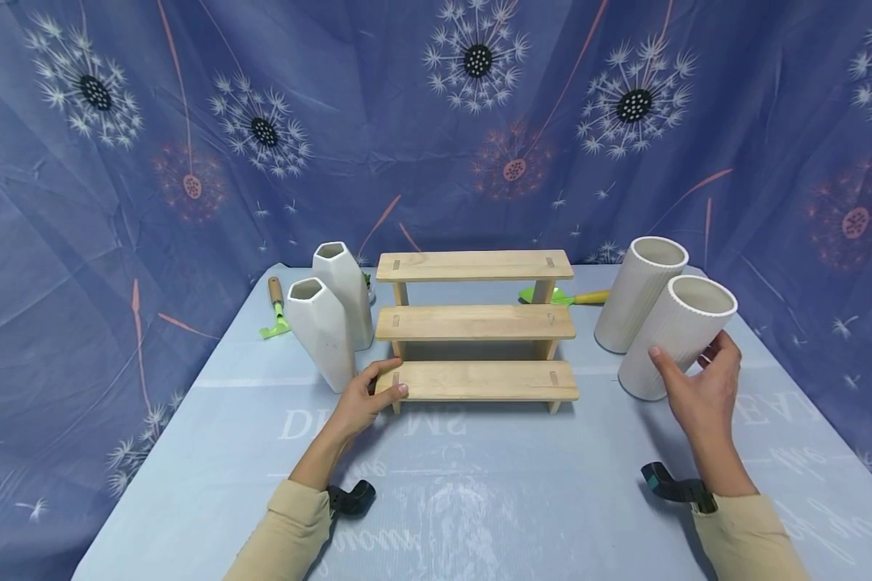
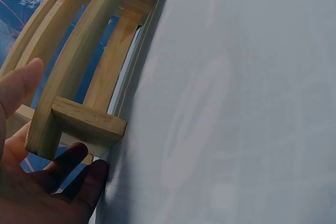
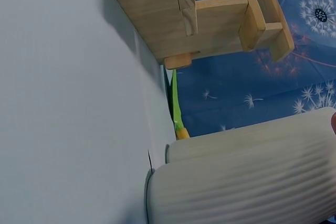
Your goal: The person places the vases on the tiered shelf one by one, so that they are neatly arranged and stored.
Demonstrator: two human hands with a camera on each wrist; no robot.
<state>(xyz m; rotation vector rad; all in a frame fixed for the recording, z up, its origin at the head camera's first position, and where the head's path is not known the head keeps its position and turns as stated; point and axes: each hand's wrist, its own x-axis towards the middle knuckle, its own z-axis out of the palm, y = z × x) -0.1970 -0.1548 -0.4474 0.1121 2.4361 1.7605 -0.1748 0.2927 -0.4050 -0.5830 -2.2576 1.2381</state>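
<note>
The left hand [image 1: 359,403] grips the left end of the wooden stand [image 1: 475,322], mid-frame. At frame right, I see the nearer right hand [image 1: 703,397] gripping the front ribbed vase [image 1: 679,332], long axis upright.

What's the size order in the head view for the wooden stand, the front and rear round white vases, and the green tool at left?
Largest to smallest:
1. Wooden stand
2. Front vase and rear vase: too alike to rank; the front one is nearer and partly covers the other
3. Green tool
</note>
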